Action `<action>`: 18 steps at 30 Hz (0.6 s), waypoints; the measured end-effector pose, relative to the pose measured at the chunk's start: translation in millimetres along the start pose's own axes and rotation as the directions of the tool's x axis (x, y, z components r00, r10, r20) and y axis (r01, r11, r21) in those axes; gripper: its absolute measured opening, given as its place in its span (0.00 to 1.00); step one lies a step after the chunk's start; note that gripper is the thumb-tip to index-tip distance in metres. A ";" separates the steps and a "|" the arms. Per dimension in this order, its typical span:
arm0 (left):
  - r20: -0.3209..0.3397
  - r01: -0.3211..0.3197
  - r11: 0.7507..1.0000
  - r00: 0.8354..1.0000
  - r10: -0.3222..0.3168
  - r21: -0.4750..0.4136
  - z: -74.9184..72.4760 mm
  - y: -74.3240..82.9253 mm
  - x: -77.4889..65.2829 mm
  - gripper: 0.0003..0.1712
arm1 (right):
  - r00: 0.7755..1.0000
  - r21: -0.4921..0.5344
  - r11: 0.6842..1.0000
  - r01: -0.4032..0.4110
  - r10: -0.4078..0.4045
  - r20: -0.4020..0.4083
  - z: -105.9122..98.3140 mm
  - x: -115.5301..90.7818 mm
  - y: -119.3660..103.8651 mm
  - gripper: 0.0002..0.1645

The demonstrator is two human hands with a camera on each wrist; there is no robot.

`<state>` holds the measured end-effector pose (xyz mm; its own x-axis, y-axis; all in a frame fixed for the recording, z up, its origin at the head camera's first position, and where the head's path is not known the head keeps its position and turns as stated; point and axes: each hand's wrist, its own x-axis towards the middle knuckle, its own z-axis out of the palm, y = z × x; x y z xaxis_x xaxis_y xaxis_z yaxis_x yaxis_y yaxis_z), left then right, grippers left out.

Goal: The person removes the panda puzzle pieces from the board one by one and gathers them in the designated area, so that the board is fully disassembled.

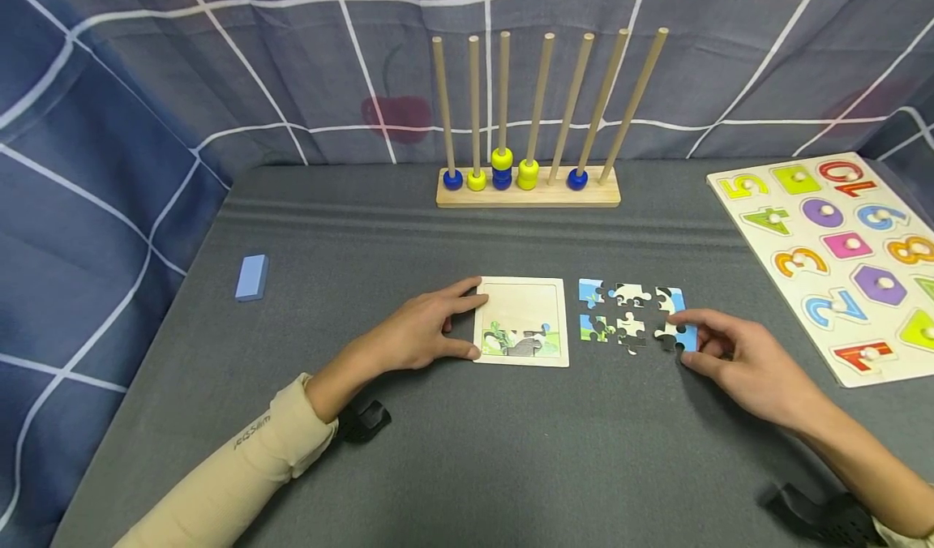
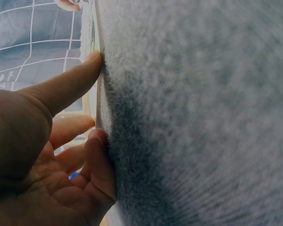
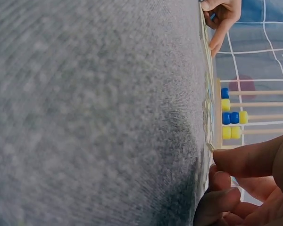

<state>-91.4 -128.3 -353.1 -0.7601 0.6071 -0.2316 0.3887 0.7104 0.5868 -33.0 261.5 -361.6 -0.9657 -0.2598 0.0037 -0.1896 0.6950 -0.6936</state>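
Note:
At the left side of a square wooden puzzle tray (image 1: 520, 305) is my left hand (image 1: 416, 329), with its thumb at the near corner and fingertips at the far part of that edge. Joined picture pieces (image 1: 521, 341) fill the tray's near strip; bare wood shows above them. My right hand (image 1: 751, 366) pinches a blue-edged jigsaw piece (image 1: 686, 337) between thumb and index finger, low over the cloth. In the right wrist view a thin edge of the jigsaw piece (image 3: 210, 147) shows at the thumb tip. Several loose panda jigsaw pieces (image 1: 630, 295) lie between tray and right hand.
Behind stands a wooden peg rack (image 1: 529, 197) with blue and yellow beads. A number and shape board (image 1: 788, 232) lies at the right. On the far left is a blue block (image 1: 251, 277). A checked curtain (image 1: 292, 62) hangs behind the grey table (image 1: 438, 467).

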 end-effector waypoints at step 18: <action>0.003 0.008 1.000 1.000 -0.008 -0.001 0.2 0.6 0.0 0.43 | 0.993 -0.208 0.973 0.098 -0.109 -0.043 4.4 0.9 3.1 0.25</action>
<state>-91.1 -127.8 -352.9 -0.7616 0.6027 -0.2382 0.3820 0.7145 0.5862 -33.7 260.5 -366.9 -0.9460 -0.3051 0.1100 -0.3159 0.7904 -0.5249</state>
